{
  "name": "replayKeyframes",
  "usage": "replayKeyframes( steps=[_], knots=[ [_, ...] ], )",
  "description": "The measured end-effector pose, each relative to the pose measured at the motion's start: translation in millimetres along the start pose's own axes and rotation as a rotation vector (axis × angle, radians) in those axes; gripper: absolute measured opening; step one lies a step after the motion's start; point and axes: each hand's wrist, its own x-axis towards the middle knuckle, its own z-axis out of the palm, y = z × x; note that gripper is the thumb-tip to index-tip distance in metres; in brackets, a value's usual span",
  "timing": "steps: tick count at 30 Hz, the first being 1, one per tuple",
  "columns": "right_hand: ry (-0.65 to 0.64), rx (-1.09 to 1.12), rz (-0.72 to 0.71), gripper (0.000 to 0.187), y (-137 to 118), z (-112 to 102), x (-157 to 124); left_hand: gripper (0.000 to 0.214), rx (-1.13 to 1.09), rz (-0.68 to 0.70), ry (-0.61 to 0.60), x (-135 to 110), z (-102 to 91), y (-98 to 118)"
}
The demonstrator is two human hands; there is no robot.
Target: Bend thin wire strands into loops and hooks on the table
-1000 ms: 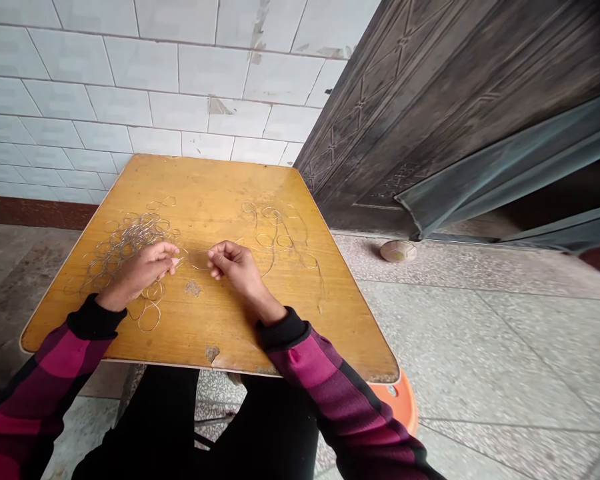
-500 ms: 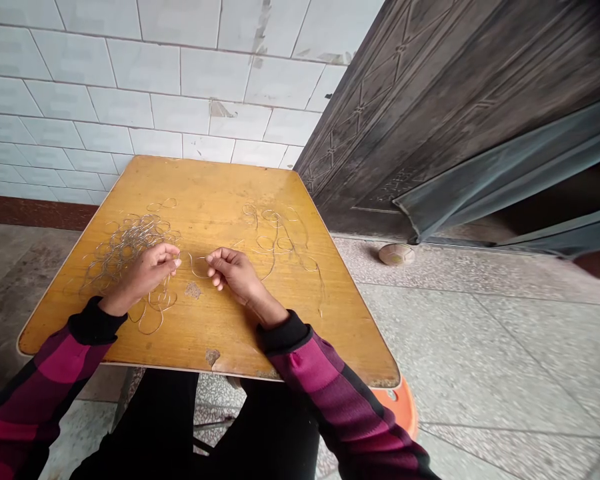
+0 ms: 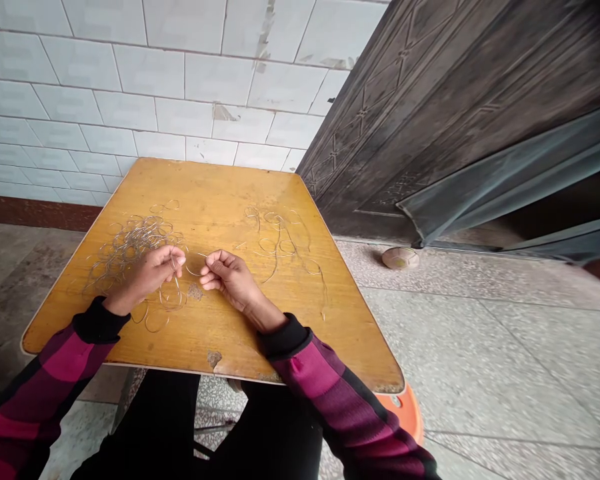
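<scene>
Above the wooden table, my left hand (image 3: 159, 270) is closed in a pinch on thin, shiny wire, and loops of it hang below the fingers. My right hand (image 3: 230, 277) pinches a curved length of wire (image 3: 194, 273) that bows across the small gap between the hands. A tangled heap of wire (image 3: 137, 237) lies behind and to the left of my left hand. Beyond my right hand, a looser spread of wire pieces (image 3: 279, 243) rests on the tabletop. Whether both hands hold the same strand I cannot tell.
The yellow-brown table (image 3: 205, 190) has worn patches and stands near a white tiled wall (image 3: 170, 77). A dark carved door (image 3: 380, 113) with a grey-blue curtain (image 3: 480, 193) is at the right. A pale ball-like object (image 3: 400, 258) lies on the floor. An orange stool (image 3: 409, 413) shows under the table corner.
My hands have drawn slightly closer together, the left shifting right. The wire between them bows in a shorter curve, and the loops under my left hand have shifted.
</scene>
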Motion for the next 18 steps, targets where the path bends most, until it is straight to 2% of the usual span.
replayKeyframes(
  steps=[5, 11, 15, 18],
  knots=[
    [0.016, 0.057, 0.028, 0.029, 0, 0, 1, 0.023, 0.093, 0.093, -0.051, -1, 0.7, 0],
    [0.139, 0.056, -0.115, 0.024, -13, -6, 1, 0.025, 0.190, 0.096, -0.074, -2, -2.0, 5],
    [0.194, 0.049, -0.199, 0.020, -25, -13, 2, 0.023, 0.118, 0.035, -0.068, -3, -1.5, 7],
    [0.196, 0.057, -0.188, 0.018, -28, -15, 2, 0.025, -0.021, 0.002, -0.022, -2, -0.9, 6]
  ],
)
